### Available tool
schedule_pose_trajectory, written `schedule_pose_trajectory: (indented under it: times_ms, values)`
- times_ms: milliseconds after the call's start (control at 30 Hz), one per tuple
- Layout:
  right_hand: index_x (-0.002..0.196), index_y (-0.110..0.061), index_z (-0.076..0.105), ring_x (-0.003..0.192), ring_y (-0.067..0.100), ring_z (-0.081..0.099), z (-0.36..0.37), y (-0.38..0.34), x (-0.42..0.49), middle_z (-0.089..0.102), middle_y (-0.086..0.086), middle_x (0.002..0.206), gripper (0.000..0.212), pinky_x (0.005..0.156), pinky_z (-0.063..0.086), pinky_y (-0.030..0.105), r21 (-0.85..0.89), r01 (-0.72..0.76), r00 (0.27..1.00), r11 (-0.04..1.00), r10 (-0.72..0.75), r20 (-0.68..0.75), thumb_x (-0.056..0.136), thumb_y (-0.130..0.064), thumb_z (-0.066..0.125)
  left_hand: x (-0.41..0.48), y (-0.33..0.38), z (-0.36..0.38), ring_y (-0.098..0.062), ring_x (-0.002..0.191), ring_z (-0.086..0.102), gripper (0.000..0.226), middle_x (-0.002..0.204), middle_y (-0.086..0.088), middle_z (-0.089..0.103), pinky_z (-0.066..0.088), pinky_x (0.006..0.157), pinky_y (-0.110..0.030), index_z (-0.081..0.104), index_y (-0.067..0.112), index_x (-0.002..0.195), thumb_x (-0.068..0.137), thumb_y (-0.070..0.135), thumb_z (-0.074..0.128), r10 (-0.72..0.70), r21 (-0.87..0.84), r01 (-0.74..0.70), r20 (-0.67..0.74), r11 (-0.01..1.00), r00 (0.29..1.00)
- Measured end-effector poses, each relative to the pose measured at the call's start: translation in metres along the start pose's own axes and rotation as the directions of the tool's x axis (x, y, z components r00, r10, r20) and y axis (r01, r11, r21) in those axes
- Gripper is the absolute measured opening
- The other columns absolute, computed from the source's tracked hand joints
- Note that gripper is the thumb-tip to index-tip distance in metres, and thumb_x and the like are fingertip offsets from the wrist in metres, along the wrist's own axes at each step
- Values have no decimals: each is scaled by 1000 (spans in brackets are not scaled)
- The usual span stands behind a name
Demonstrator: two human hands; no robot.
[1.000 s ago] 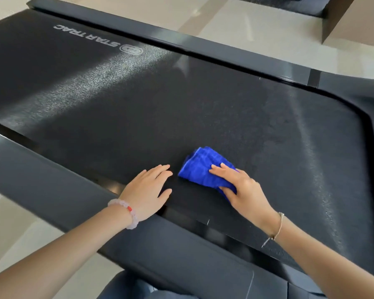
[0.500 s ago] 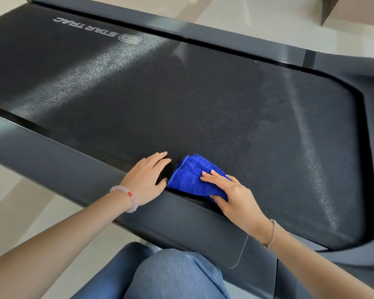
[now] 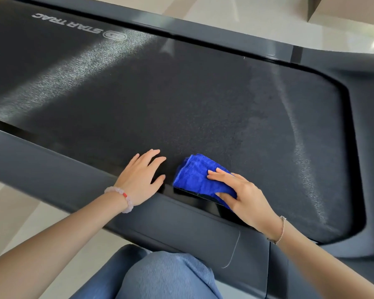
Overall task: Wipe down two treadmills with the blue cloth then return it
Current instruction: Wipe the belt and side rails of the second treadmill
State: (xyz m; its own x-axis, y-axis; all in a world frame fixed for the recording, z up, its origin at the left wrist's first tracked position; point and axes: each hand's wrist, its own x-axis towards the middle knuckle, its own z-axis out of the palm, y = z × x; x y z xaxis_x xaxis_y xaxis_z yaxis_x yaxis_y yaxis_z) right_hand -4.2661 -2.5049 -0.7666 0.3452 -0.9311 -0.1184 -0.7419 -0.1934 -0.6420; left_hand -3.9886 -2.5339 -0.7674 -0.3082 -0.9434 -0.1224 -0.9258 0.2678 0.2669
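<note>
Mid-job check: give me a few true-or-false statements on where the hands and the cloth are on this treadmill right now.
1. The right hand presses the blue cloth at the near edge of the treadmill belt. True.
2. The left hand is holding the cloth. False: it lies flat and empty beside it, apart from it.
3. The cloth is spread out in a single flat layer. False: it is folded into a thick pad.
4. A beaded bracelet sits on the left wrist. True.
5. The belt logo reads upside down from this view. True.
</note>
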Motion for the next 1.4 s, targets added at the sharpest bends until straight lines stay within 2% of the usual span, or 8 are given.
schedule_pose_trajectory:
  times_ms: [100,267,400,533,733,833,1100,1400]
  values:
    - [126,-51,45,125,-14,30,-8,13,-8,36,-37,135,49,90,37,16,-20,-64,994,998,62,-84,90,-22,58,1,3,0,-24,137,29,47,150,-7,30,12,115,-36,43,12,138,94,27,51,5,-6,-5,-16,1000,1000]
    - [128,-47,46,129,-12,30,-15,26,-16,38,-39,132,46,95,39,19,-27,-133,964,991,124,-233,87,-30,61,4,8,3,-24,136,32,46,149,-6,32,14,114,-37,45,12,137,94,29,50,36,31,-36,-12,999,999]
    - [124,-39,53,130,-11,31,-10,24,-16,46,-34,130,46,100,33,15,2,-112,947,994,108,-302,80,-44,66,10,17,7,-24,136,35,53,145,-4,40,22,111,-41,50,13,133,88,39,37,99,84,-100,11,991,995]
    - [118,-36,60,127,-8,40,-7,30,-7,51,-32,124,35,100,41,22,13,-101,919,995,99,-382,84,-36,66,21,27,10,-23,135,38,63,143,-3,43,24,109,-40,52,15,132,86,46,23,157,105,-161,43,981,987]
    - [119,-37,59,126,-5,42,-25,46,32,55,-26,126,35,96,43,23,17,-144,900,989,138,-414,85,-35,66,46,34,10,-19,140,27,62,149,2,34,12,112,-34,45,19,138,88,48,24,188,57,-189,19,980,982]
    - [120,-41,57,127,-5,42,-41,56,63,54,-24,129,35,96,44,26,17,-182,898,983,173,-405,85,-38,63,59,33,11,-20,138,31,65,147,1,38,19,112,-37,48,19,136,85,49,20,198,44,-198,14,979,980]
    - [120,-44,57,120,6,53,-77,89,137,55,-20,130,36,97,45,33,-18,-184,895,983,160,-416,84,-43,62,97,39,11,-23,128,46,56,138,0,50,36,102,-47,54,20,131,86,47,31,231,139,-235,44,962,972]
    - [126,-38,54,114,27,56,-131,134,234,59,-6,129,39,96,44,36,-62,-276,872,959,223,-436,87,-44,58,163,57,10,-13,144,7,78,156,8,15,1,114,-36,25,29,147,80,63,5,247,32,-247,-9,969,969]
